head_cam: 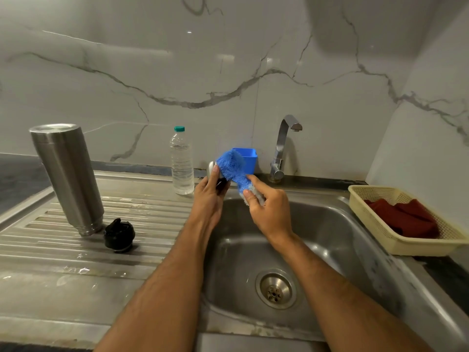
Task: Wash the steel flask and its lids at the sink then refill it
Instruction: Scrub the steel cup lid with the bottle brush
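The steel flask (66, 177) stands upside down on the ribbed drainboard at the left. A black inner lid (119, 235) lies beside its mouth. My left hand (208, 199) holds the steel outer lid (211, 168) above the sink's back left corner; most of the lid is hidden by my fingers and the scrubber. My right hand (269, 208) grips a blue bristly scrubber (233, 168) by its grey end and presses the blue part against the lid. No water runs from the tap (283, 146).
A clear water bottle (181, 162) with a green cap stands behind the drainboard. A blue cup (247, 158) sits by the wall. The sink basin (330, 240) has a drain at its middle. A cream basket (396, 240) with a red cloth rests at the right.
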